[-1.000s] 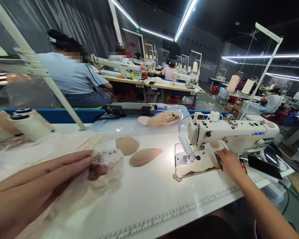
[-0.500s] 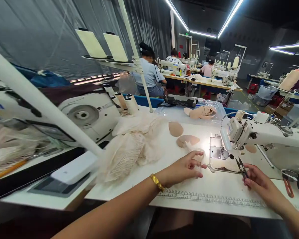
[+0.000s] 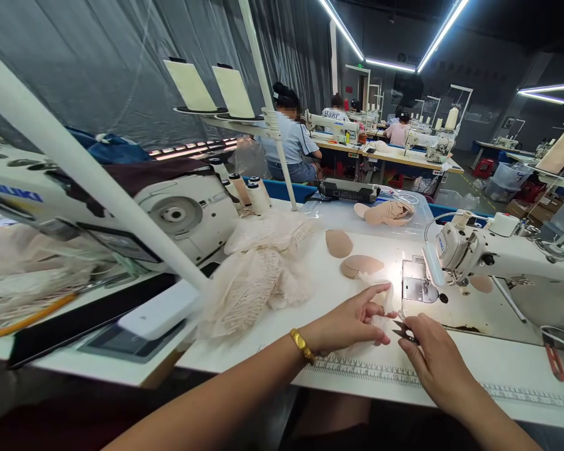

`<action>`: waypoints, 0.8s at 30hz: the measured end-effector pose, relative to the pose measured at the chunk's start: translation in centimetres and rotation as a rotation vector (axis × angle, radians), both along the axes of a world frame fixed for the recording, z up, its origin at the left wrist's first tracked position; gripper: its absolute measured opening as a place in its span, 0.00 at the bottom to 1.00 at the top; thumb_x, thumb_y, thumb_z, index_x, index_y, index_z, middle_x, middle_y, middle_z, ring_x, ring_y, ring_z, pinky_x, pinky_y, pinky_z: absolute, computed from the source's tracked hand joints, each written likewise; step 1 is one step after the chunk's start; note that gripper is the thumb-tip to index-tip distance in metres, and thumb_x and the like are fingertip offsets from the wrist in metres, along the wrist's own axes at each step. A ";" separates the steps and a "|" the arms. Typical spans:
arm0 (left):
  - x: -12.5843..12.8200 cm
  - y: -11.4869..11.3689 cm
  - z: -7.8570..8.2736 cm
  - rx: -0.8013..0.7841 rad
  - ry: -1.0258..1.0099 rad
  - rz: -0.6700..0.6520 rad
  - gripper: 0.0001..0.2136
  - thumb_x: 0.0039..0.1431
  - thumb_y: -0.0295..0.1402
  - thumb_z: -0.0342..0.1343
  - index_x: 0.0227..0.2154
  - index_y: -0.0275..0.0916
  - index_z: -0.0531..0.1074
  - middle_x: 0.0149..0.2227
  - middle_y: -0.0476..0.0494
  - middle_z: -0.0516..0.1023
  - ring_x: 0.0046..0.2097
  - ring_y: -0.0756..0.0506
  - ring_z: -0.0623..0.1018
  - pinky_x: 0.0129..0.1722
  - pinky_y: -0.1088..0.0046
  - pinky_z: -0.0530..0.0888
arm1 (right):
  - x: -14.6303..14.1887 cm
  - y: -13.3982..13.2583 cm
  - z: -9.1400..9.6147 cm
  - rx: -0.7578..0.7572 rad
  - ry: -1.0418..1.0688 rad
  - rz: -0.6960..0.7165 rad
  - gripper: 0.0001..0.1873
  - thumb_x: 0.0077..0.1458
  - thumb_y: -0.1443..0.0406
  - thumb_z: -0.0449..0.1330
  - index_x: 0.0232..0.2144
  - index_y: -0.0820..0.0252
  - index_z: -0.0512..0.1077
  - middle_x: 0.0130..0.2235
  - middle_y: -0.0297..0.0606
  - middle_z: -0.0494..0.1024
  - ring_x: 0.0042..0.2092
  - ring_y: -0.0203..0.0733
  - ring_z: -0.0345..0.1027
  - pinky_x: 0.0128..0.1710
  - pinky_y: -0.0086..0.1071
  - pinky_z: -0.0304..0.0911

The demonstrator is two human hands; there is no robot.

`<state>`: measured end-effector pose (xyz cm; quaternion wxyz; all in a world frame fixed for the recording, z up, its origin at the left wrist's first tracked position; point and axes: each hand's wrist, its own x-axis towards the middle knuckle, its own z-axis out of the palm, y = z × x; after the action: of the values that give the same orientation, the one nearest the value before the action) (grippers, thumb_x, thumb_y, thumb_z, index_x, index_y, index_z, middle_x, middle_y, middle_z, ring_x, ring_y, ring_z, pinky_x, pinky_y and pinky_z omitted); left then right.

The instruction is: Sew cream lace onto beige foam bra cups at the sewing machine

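My right hand (image 3: 435, 360) grips a small pair of dark thread snips (image 3: 405, 332), their tips pointing left beside my left fingertips. My left hand (image 3: 357, 318), with a gold bracelet at the wrist, holds a piece of sheer white fabric (image 3: 380, 322) with partly spread fingers; some of the fabric is hidden behind them. Beyond this hand lie two beige oval pads (image 3: 361, 266), the nearer one touching the sheer fabric. Just right of the fingers is the needle plate (image 3: 418, 289) of a white sewing machine (image 3: 507, 250).
A heap of cream lace fabric (image 3: 258, 275) lies left of my hands. A printed ruler strip (image 3: 371, 371) follows the table's front edge. At right rests a red-handled tool (image 3: 555, 362). A thread stand pole (image 3: 282, 163) rises behind, and a person (image 3: 286, 144) sits ahead.
My right hand has moved left with the snips, bringing their tips close to my left fingertips. My left hand stays at the sheer fabric. The view has shifted slightly.
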<state>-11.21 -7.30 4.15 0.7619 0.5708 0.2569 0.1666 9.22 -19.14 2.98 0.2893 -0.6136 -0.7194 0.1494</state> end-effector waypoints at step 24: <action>0.1 0.0 1.2 0.122 0.135 -0.102 0.51 0.46 0.28 0.67 0.72 0.45 0.48 0.51 0.39 0.80 0.35 0.48 0.80 0.32 0.75 0.67 | -1.1 1.8 -1.8 0.547 -0.485 -0.072 0.21 0.75 0.62 0.46 0.29 0.56 0.69 0.23 0.32 0.71 0.25 0.39 0.63 0.32 0.35 0.48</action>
<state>-11.14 -7.34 5.32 0.7143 0.6383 0.2675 0.1040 8.16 -17.38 1.14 0.2686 -0.5560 -0.7584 -0.2086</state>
